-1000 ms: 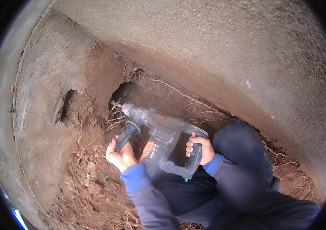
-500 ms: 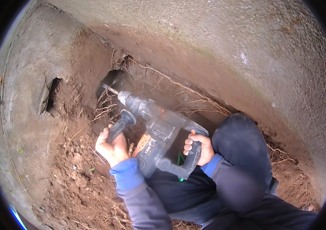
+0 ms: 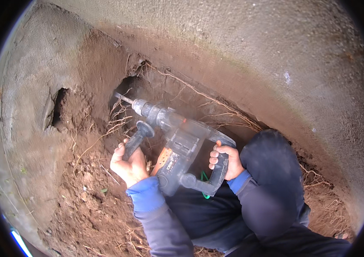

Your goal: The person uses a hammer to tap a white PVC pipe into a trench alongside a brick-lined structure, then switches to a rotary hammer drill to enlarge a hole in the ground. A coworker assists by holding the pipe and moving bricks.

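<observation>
A dusty grey rotary hammer drill (image 3: 182, 143) lies across the middle of the head view, its metal bit (image 3: 124, 98) reaching up and left into a dark hole (image 3: 127, 85) at the wall's foot. My left hand (image 3: 129, 166) is wrapped round the side handle (image 3: 137, 139). Around the rear handle (image 3: 219, 171) my right hand (image 3: 229, 162) is closed, with fingers near the trigger. The bit's tip is at the hole's mouth; whether it touches anything inside I cannot tell.
Thin roots (image 3: 207, 96) run along the base of the rough concrete wall (image 3: 250, 47). A second slot-like hole (image 3: 58, 107) opens in the left wall. Loose brown soil (image 3: 88, 205) covers the ground at left. My bent knee (image 3: 270, 158) is close by the right wall.
The whole view has shifted slightly, so drill and hands appear a little lower and to the right. Both hands keep their hold, and the bit still points into the hole.
</observation>
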Demonstrator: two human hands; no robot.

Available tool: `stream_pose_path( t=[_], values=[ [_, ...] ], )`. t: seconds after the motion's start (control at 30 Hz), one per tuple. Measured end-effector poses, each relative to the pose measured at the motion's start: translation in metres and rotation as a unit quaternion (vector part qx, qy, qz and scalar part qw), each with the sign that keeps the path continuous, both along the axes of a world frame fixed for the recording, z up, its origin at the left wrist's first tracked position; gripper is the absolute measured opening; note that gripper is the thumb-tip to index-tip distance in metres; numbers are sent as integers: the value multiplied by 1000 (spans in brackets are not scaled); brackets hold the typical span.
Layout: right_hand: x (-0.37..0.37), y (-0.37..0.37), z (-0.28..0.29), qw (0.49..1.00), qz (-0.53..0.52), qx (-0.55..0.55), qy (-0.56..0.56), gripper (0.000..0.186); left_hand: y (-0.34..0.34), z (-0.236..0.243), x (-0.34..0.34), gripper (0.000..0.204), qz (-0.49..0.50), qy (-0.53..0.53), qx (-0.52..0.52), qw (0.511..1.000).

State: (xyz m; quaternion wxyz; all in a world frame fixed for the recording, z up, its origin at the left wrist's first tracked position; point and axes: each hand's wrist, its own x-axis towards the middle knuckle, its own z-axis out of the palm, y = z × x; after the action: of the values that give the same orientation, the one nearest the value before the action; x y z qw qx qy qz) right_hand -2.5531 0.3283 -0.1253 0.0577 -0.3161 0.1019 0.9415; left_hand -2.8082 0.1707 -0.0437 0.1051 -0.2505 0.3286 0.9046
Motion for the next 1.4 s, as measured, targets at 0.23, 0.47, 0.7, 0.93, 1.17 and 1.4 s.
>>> stream_pose_path(
  t=[0.23,0.47,0.7,0.93,1.17,1.4],
  values=[
    [-10,2,7,1000,10,28,-4,15,-12,6,-3,21,3,-3,-5,1000],
    [-7,-11,9,999,18,-14,-47,15,-11,6,-3,21,6,4,-23,1000],
    [-2,-8,-1,1000,-16,-3,13,17,1,3,-4,23,-14,24,-4,1000],
    [-2,-6,-1,1000,-10,-12,0,17,1,7,0,23,-18,31,-8,999],
    [-2,-7,-1,1000,-5,-22,11,17,-4,7,0,23,-18,25,-12,999],
    [-7,-7,-5,1000,-2,-14,12,16,-3,6,-4,24,-14,24,-6,1000]
  ],
)
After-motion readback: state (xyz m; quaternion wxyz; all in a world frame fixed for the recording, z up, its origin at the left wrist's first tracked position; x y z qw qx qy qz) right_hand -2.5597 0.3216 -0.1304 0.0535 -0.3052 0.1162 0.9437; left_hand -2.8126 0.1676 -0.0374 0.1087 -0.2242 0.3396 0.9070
